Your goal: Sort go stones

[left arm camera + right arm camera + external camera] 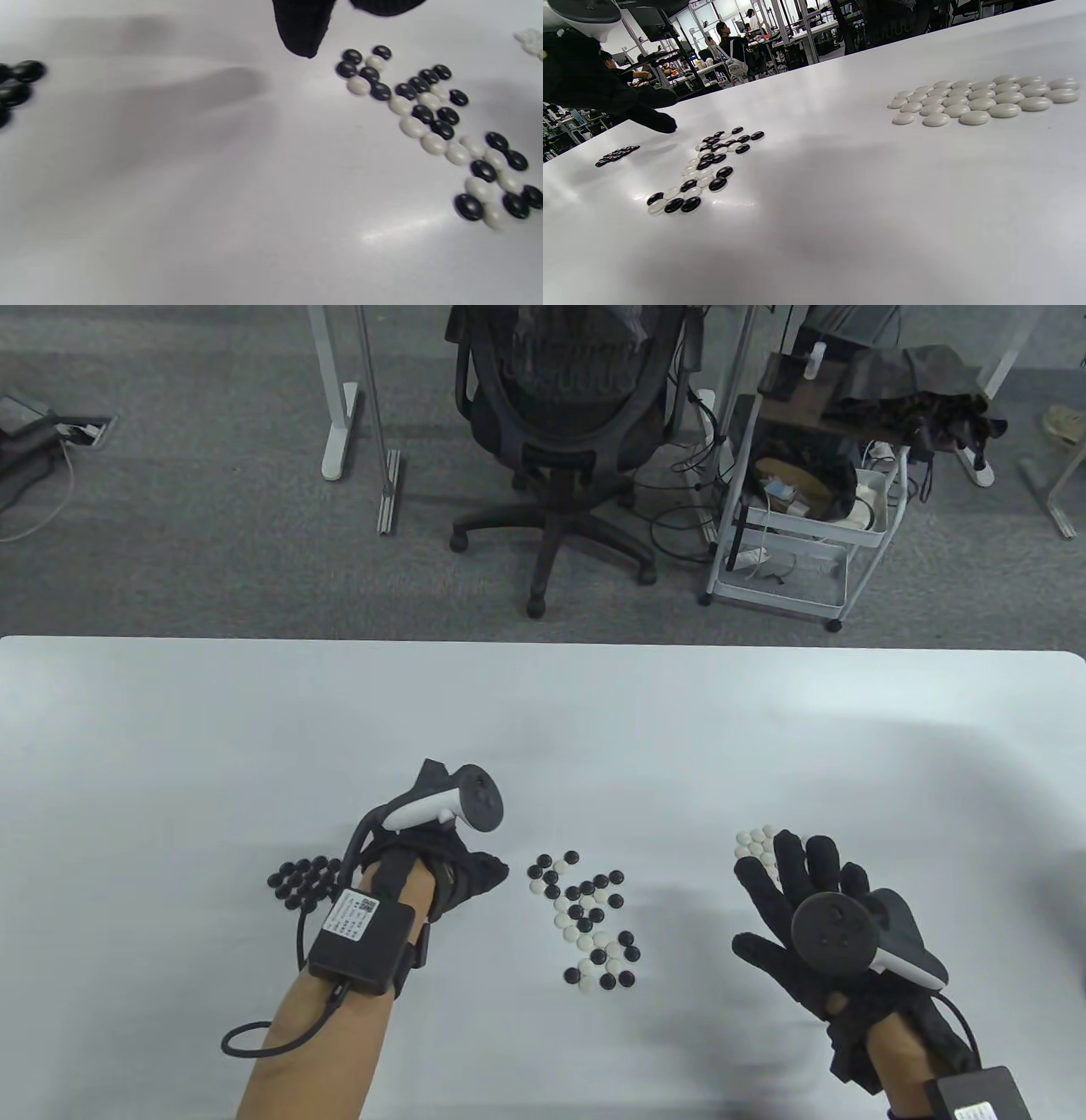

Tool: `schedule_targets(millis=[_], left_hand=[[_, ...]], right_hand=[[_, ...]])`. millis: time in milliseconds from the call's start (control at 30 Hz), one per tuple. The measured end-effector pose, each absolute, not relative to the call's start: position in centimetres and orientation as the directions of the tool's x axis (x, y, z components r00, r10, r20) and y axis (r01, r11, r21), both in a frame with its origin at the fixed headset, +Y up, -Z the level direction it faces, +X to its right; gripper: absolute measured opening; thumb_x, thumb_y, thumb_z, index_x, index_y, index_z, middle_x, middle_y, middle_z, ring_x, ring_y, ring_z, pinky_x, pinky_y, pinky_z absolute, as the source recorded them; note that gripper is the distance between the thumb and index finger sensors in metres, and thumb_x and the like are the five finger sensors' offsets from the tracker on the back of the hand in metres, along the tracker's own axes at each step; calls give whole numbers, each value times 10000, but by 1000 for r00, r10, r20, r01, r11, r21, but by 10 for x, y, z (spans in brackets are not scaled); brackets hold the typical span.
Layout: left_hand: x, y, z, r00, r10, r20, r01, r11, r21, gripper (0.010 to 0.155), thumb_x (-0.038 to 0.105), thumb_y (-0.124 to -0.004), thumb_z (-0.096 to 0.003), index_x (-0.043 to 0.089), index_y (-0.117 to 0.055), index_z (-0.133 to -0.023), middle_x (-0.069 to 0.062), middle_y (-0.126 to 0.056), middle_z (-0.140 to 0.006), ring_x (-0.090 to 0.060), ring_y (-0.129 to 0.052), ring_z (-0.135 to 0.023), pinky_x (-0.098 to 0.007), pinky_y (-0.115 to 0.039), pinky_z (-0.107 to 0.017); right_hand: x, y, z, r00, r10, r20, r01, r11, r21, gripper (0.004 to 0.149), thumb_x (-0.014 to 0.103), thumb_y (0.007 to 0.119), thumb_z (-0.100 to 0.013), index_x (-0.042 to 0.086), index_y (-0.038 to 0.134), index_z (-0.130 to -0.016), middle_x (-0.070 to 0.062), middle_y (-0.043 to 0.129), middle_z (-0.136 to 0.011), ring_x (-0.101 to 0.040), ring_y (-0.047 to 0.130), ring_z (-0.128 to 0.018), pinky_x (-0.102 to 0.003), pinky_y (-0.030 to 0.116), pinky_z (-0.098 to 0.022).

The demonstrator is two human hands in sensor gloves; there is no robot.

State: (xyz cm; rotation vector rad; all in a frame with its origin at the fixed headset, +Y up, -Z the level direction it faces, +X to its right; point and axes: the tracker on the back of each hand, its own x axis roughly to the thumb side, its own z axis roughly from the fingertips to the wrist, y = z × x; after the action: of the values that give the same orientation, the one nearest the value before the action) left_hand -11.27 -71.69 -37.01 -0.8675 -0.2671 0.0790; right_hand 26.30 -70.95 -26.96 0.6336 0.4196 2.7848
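Three groups lie on the bench (pixel 170 712): black pile (pixel 301 882) left, white pile (pixel 758 842) right, mixed stones (pixel 585 920) unsorted between. Left hand (pixel 441 865) reaches toward them, grip unclear; right hand (pixel 814 916) spread, holding nothing.

An office or lab — desks (pixel 814 31), swivel chair (pixel 564 432), cabled cart (pixel 797 526).

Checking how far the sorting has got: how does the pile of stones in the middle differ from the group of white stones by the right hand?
The middle pile mixes black and white stones; the white group holds only white ones. The middle pile sprawls in a loose, uneven strip; the white group sits packed in tidy rows. The middle pile lies between both hands; the white group lies at the fingertips of the right hand. Both lie flat on the white table.
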Motion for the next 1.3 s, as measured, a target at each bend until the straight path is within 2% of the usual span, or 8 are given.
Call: schedule_targets(millis=[267,400,433,567,667,900,1067,1300], left_hand=[[-68,-740,-383,940,243,237,32,632,-775,645,474,-405,-563,300,-378,-1183,-321,110,-1124,-602,147,-903,-845,-16,-545],[-65,-748,-387,958,177,225,66,627,-776,647,473,-401,-559,301,-392,-1183,-306,129,-1113,-591,169,-891,-841,-1,-539],[-68,-747,-388,968,119,221,97,633,-768,638,475,-400,-557,319,-376,-1175,-299,142,-1108,-585,183,-885,-838,10,-538],[-97,-740,-392,988,54,143,75,644,-761,652,478,-407,-552,303,-458,-1178,-281,129,-1120,-581,179,-893,-836,15,-539],[-134,-735,-391,998,-11,60,53,637,-769,657,480,-413,-551,295,-506,-1174,-279,110,-1129,-582,168,-900,-837,8,-540],[-207,-732,-375,995,-35,-98,-54,629,-775,662,477,-425,-551,278,-561,-1168,-275,92,-1136,-584,154,-907,-835,4,-541],[-228,-733,-365,991,-27,-135,-88,629,-772,661,478,-427,-550,280,-547,-1170,-275,97,-1134,-582,156,-908,-834,6,-541],[-234,-729,-364,988,-59,-143,-74,632,-771,663,471,-437,-552,268,-552,-1173,-273,99,-1131,-580,155,-909,-833,11,-540]], right_hand=[[264,-708,-269,-870,312,381,-188,-925,329,785,538,456,-543,128,164,-1146,-309,-77,-1066,-568,-123,-863,-800,42,-537],[265,-708,-268,-868,316,382,-191,-925,329,782,538,456,-543,131,166,-1145,-310,-76,-1066,-569,-124,-863,-799,42,-538],[265,-708,-268,-868,317,381,-191,-924,331,784,539,455,-544,128,166,-1146,-310,-76,-1066,-569,-124,-863,-800,43,-538],[266,-707,-268,-869,319,379,-193,-923,332,784,539,455,-544,128,165,-1146,-309,-77,-1065,-568,-124,-863,-800,42,-538],[267,-705,-267,-868,321,380,-198,-924,328,785,539,455,-544,128,165,-1146,-309,-77,-1066,-568,-123,-864,-800,41,-538],[266,-707,-267,-871,314,378,-186,-923,336,784,539,455,-544,128,169,-1147,-310,-77,-1065,-568,-123,-863,-800,42,-538],[264,-707,-267,-874,309,375,-179,-922,343,785,539,454,-544,126,168,-1148,-312,-76,-1065,-569,-124,-862,-800,43,-538],[263,-706,-267,-876,313,368,-177,-917,357,784,539,453,-544,127,169,-1147,-311,-77,-1065,-569,-123,-863,-801,42,-537]])
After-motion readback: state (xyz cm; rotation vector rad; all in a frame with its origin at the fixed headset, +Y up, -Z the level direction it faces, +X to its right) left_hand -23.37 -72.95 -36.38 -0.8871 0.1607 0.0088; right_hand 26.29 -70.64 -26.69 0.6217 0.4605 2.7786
